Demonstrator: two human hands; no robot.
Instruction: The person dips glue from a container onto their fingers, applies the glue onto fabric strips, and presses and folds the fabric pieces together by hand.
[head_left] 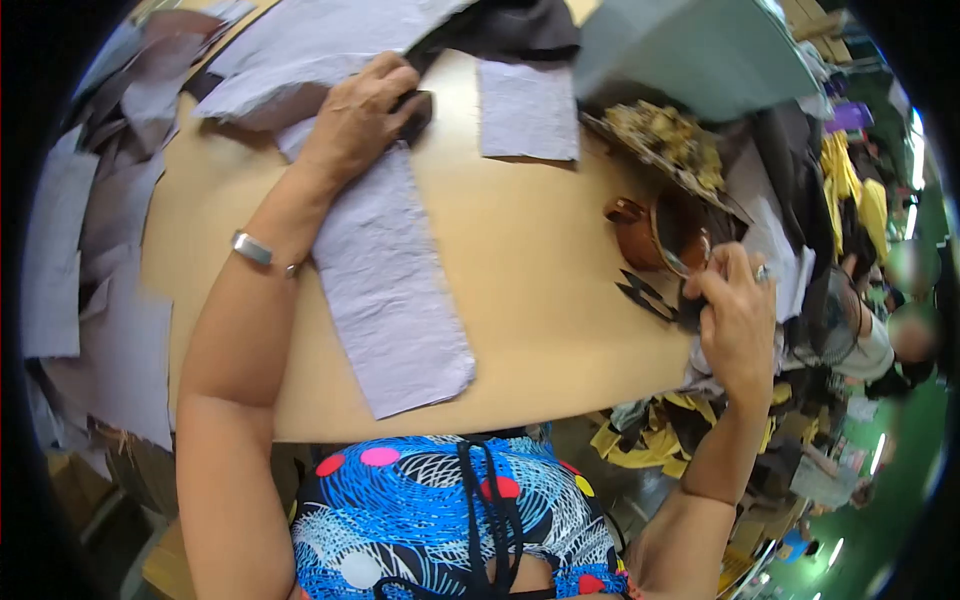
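My left hand [365,112] is closed on the upper end of a long, pale lavender-grey piece [395,290], apparently leather, whose dark side shows at the fingertips. The rest of this piece lies flat towards my body. On the right, my right hand [735,315] has its fingers bent together beside the rim of a brown mug [640,240]. What they pinch is hidden. Small dark snips [648,297] lie below the mug, blades pointing left, their handle end running under my right fingers. A small square piece [528,110] of the same material lies between the hands.
Larger pale sheets [300,60] and a dark piece [525,30] lie at the far edge. More sheets [120,330] are piled on the left. Behind the mug are a crusty yellowish clump [665,140] and a grey-green bin-like surface [700,50]. Other people sit far right.
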